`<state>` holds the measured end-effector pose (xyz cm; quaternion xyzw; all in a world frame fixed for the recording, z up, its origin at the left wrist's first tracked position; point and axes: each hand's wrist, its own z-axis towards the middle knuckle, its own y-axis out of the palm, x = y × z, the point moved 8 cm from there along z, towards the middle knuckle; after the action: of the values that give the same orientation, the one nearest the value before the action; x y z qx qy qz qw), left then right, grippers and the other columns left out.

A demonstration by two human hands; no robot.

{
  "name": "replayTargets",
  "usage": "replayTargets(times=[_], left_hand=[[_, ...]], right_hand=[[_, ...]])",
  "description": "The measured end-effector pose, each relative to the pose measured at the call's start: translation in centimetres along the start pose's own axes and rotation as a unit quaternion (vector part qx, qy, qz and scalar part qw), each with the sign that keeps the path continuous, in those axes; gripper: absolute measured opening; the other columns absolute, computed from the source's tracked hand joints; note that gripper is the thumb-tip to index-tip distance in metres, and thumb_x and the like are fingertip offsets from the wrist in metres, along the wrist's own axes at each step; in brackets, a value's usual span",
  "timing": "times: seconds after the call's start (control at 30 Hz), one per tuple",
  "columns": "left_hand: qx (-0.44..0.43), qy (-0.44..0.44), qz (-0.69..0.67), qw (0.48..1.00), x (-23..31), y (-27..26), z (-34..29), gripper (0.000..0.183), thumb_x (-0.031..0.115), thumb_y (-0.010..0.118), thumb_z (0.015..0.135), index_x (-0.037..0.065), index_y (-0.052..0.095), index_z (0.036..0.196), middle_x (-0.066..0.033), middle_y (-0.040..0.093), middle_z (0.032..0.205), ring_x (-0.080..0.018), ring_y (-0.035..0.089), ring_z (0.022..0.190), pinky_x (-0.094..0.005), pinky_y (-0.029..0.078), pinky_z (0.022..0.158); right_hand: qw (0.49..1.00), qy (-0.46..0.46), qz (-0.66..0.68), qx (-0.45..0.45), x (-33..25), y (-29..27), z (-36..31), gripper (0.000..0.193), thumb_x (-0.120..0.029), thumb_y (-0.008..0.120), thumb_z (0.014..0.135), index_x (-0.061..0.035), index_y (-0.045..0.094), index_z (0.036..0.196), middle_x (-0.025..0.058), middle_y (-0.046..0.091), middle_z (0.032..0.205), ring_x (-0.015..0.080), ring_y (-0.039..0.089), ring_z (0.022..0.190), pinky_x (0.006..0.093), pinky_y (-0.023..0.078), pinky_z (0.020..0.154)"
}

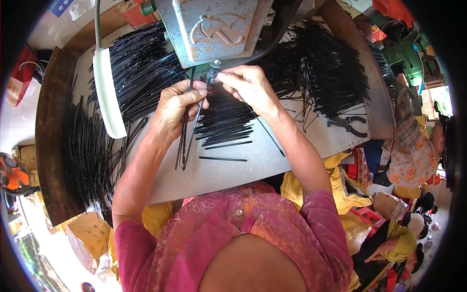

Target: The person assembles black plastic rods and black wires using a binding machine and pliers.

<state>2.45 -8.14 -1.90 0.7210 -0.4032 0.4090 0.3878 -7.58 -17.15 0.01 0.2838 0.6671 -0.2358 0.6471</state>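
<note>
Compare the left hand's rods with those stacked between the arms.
The held rods are few, the stacked rods many. The held rods look longer than the stacked rods. The held rods point toward the body; the stacked rods lie crosswise. Both are thin and dark.

Slender black rods [224, 122], a pale grey flat surface [233, 171], a rust-speckled grey-green metal machine head [214, 31], a pink-and-orange patterned shirt [194, 226].

Rods [226, 121] on table [262, 168]; pliers [347, 126] at right, perhaps touching some.
</note>
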Motion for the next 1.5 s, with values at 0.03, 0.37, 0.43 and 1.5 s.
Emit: replayTargets(times=[0.03,0.37,0.43,1.5], left_hand=[[0.002,-0.004,-0.003,1.000,-0.1,-0.1,0.0,0.011,0.012,0.057,0.076,0.006,0.056,0.085,-0.0025,0.055,0.059,-0.0032,0.034,0.039,-0.0168,0.022,0.036],[0.000,-0.008,-0.019,1.000,-0.4,0.1,0.4,0.011,0.011,0.057,0.076,0.005,0.056,0.085,-0.0033,0.055,0.060,-0.0037,0.034,0.039,-0.0168,0.022,0.036],[0.007,-0.006,-0.022,1.000,-0.5,0.0,0.3,0.009,0.010,0.056,0.076,0.004,0.055,0.083,-0.0046,0.056,0.060,-0.0039,0.035,0.039,-0.0167,0.023,0.036],[0.026,0.052,-0.043,0.997,-0.7,0.1,0.5,0.008,0.008,0.056,0.077,0.001,0.053,0.074,-0.0041,0.054,0.057,-0.0046,0.038,0.039,-0.0160,0.028,0.036]], right_hand=[[1.000,0.000,0.000,0.000,0.1,0.0,0.1,0.017,-0.013,0.056,0.077,0.0030,0.059,0.074,-0.0001,0.049,0.055,0.0042,0.041,0.048,0.0180,0.032,0.042],[1.000,0.029,-0.006,-0.001,0.6,0.1,0.0,0.018,-0.014,0.055,0.079,0.0028,0.058,0.082,-0.0019,0.046,0.058,0.0017,0.037,0.046,0.0149,0.027,0.038],[0.999,0.052,0.005,-0.002,0.8,0.3,-0.1,0.018,-0.015,0.055,0.079,0.0027,0.058,0.081,-0.0016,0.046,0.058,0.0019,0.037,0.045,0.0154,0.026,0.037],[0.994,0.000,0.104,0.035,1.1,1.7,0.0,0.015,-0.010,0.051,0.080,0.0044,0.055,0.076,0.0023,0.050,0.057,0.0047,0.042,0.042,0.0172,0.031,0.036]])
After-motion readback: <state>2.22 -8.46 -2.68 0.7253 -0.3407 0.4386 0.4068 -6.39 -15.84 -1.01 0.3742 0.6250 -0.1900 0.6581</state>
